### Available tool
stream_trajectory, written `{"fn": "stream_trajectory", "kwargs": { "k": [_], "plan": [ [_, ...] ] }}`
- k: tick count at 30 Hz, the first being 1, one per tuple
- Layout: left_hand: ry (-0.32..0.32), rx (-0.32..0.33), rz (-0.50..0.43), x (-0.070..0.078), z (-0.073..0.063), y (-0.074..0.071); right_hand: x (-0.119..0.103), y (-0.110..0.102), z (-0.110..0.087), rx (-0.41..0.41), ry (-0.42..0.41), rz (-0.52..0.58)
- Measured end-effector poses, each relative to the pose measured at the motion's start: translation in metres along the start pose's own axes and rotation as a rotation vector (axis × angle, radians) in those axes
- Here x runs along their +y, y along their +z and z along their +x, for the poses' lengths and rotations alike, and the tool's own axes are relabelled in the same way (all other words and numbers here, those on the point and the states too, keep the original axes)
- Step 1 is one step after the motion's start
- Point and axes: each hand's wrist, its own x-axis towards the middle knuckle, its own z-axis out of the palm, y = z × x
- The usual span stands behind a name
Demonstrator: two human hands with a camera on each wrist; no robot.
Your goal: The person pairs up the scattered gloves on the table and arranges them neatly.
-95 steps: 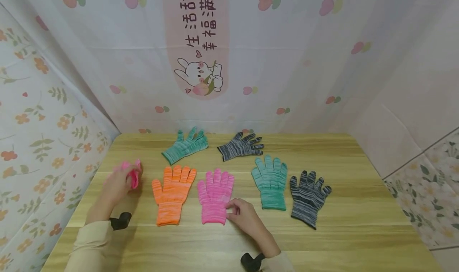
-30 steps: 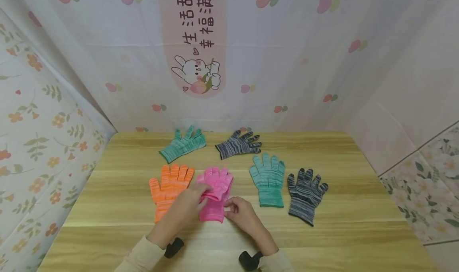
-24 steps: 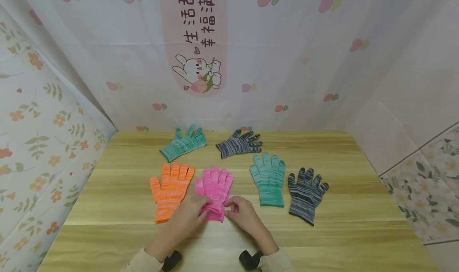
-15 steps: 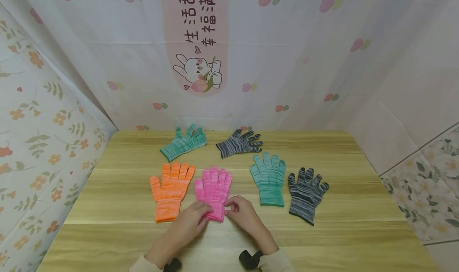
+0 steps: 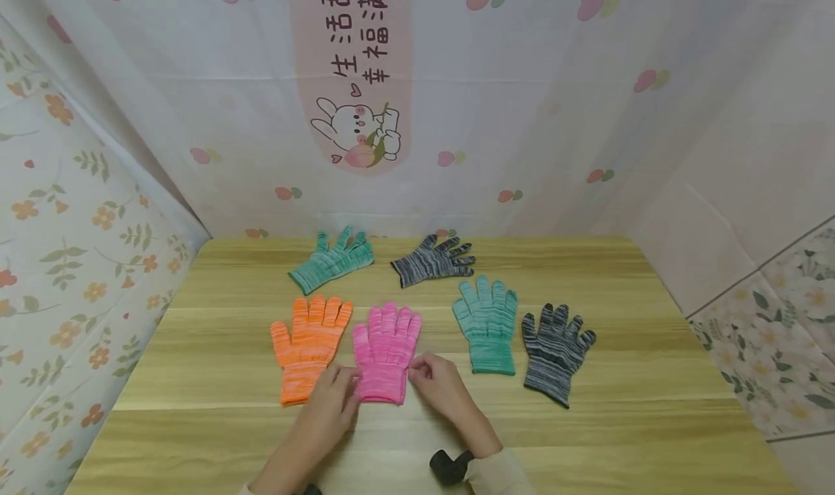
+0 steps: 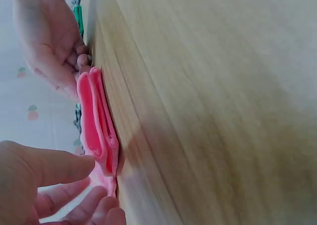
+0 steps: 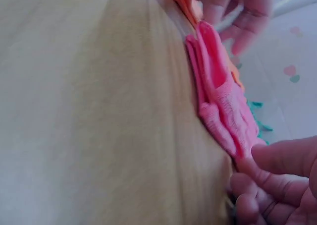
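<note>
Two pink knit gloves (image 5: pixel 388 354) lie stacked flat on the table, fingers pointing away. Both wrist views show their layered cuffs, the upper cuff (image 6: pixel 89 118) gaping a little. At the left edge of the cuffs is my left hand (image 5: pixel 331 402), its thumb and fingers apart around the edge without gripping it. On the opposite side, my right hand (image 5: pixel 443 388) pinches the right edge of the pink gloves between thumb (image 7: pixel 285 155) and forefinger. An orange glove (image 5: pixel 311 350) lies just left of the pink ones, its cuff close to my left hand.
Toward the back lie a green glove (image 5: pixel 333 261) and a dark grey striped glove (image 5: pixel 432 261). Another green glove (image 5: pixel 489 328) and another grey striped glove (image 5: pixel 557 354) lie to the right. The wooden table (image 5: pixel 652 422) meets a printed curtain (image 5: pixel 522 118) behind.
My left hand has brought a pink glove from the left, laid it over the other pink glove, and let go, shifting slightly left. The right hand has stayed at the right edge.
</note>
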Motion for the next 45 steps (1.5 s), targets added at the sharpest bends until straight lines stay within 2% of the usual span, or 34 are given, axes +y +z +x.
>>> {"fn": "stream_trajectory", "kwargs": {
  "k": [3, 8, 13, 20, 27, 34, 41, 45],
  "plan": [
    [-0.079, -0.044, -0.011, 0.001, -0.004, 0.0, -0.005, 0.002, 0.003, 0.036, 0.031, -0.052],
    [-0.108, -0.078, -0.065, 0.004, -0.008, 0.004, -0.014, 0.006, 0.003, 0.05, 0.097, -0.16],
    [-0.119, -0.047, -0.095, 0.006, -0.009, 0.007, -0.019, 0.008, 0.002, 0.069, 0.125, -0.174],
    [-0.112, -0.038, -0.076, 0.008, -0.008, 0.008, -0.02, 0.01, 0.006, 0.097, 0.134, -0.171],
    [-0.056, -0.044, 0.004, 0.007, -0.008, 0.008, -0.021, 0.013, 0.006, 0.129, 0.137, -0.171],
    [-0.066, -0.068, -0.006, 0.006, -0.005, 0.007, -0.019, 0.014, 0.006, 0.152, 0.117, -0.19],
    [-0.068, -0.021, -0.063, 0.006, -0.001, 0.007, -0.019, 0.014, 0.008, 0.166, 0.099, -0.207],
    [-0.053, 0.035, -0.022, 0.008, 0.008, 0.007, -0.022, 0.012, 0.013, 0.15, 0.018, -0.212]
  ]
}}
